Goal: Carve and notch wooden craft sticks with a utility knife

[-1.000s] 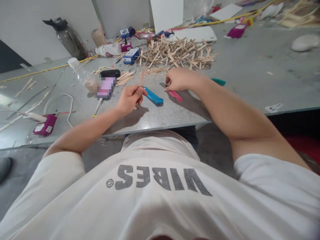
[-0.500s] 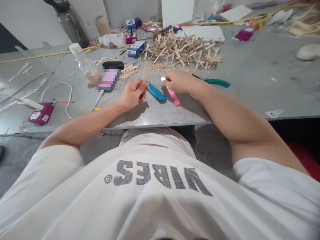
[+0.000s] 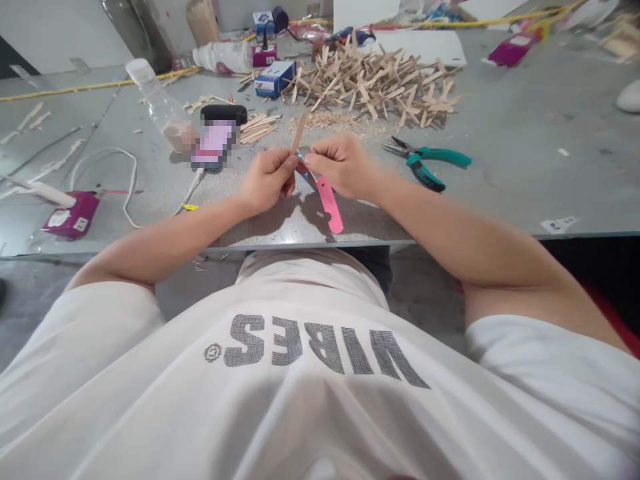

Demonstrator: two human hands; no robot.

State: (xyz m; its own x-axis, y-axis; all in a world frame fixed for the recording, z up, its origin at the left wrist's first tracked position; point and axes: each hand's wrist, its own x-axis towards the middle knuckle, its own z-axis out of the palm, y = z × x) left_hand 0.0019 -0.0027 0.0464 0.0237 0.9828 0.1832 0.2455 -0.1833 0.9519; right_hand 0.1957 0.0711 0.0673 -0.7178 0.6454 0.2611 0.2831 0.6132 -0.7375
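My left hand (image 3: 270, 180) pinches a flat wooden craft stick (image 3: 299, 132), which points up and away from me. My right hand (image 3: 345, 163) is closed on a folding razor, its pink handle (image 3: 331, 208) hanging toward the table's front edge. The two hands are close together, and the razor's blade is mostly hidden by the fingers near the stick. Under them lies a blue utility knife (image 3: 308, 177), largely covered. To the right of my right hand rest pliers with green handles (image 3: 443, 157).
A big heap of wooden sticks (image 3: 375, 80) lies behind the hands, with chips in front of it. Left of it are a small blue box (image 3: 275, 79), loose sticks (image 3: 257, 128), a phone (image 3: 215, 143) on a cable and a tilted plastic bottle (image 3: 163, 110). A purple box (image 3: 71, 213) sits at far left.
My right hand has come left and closer to my left hand, bringing the razor with it. Its pink handle has swung, and the blue knife is now more covered. The pliers show fully.
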